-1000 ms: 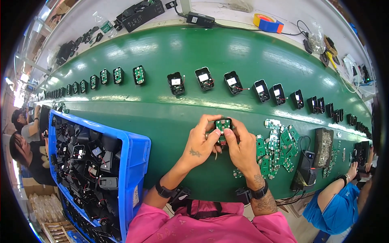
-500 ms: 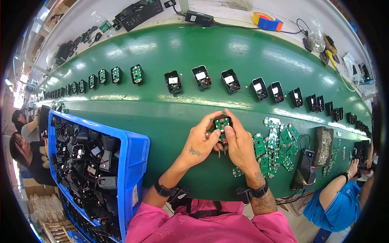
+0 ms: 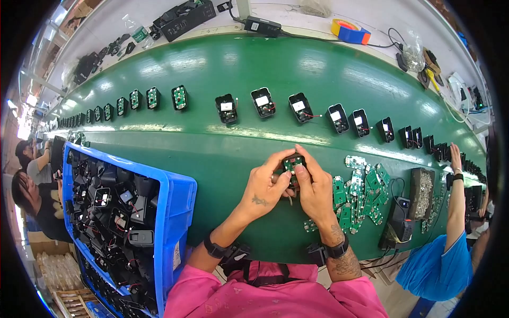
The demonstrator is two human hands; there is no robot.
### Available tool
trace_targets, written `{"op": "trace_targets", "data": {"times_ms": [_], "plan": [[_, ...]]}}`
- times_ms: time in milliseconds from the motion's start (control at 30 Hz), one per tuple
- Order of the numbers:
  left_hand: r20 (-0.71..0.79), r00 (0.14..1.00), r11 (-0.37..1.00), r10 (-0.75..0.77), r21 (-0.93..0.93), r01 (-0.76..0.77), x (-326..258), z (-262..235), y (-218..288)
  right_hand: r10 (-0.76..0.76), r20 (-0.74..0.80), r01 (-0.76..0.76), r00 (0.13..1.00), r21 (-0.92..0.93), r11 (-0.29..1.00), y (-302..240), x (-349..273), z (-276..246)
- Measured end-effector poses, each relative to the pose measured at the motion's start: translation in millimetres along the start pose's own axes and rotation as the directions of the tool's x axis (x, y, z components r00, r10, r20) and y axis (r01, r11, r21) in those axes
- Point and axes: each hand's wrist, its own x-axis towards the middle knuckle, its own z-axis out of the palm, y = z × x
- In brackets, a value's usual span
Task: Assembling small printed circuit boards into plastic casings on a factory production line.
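Between my two hands is a small black housing with a green circuit board [image 3: 293, 164] in its open face. My left hand [image 3: 263, 188] wraps its left side, thumb pressed on the board. From the other side my right hand [image 3: 315, 191] grips it, its thumb also on the board and fingers round the far edge. The underside is hidden by my palms. Just right of my right hand lies a loose pile of green circuit boards [image 3: 363, 193]. Beyond my hands, black housings with white-labelled parts and thin wires stand in a row, one housing [image 3: 299, 107] nearest straight ahead.
On the left, a blue crate [image 3: 175, 212] holds many black housings. Finished-looking housings with boards [image 3: 179, 97] line the far left. A black soldering station [image 3: 398, 225] and a tray of metal bits [image 3: 422, 193] stand right. A co-worker's arm [image 3: 455, 199] reaches over the table at right.
The housing in my hands has tilted slightly, with my thumbs still on the board. At right, the co-worker's arm has reached forward to the row of housings.
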Motion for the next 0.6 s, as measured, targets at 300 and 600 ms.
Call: {"op": "trace_targets", "data": {"times_ms": [300, 600], "plan": [[-0.023, 0.993, 0.979, 0.114, 0.171, -0.108, 1, -2, 8, -0.077, -0.131, 0.084, 0.988, 0.048, 0.995, 2, -1, 7], [-0.095, 0.954, 0.622, -0.283, -0.776, 0.107, -5, -88, 26, -0.191, 0.213, 0.232, 0.958, -0.188, 0.954, -58, 50, 5]]}}
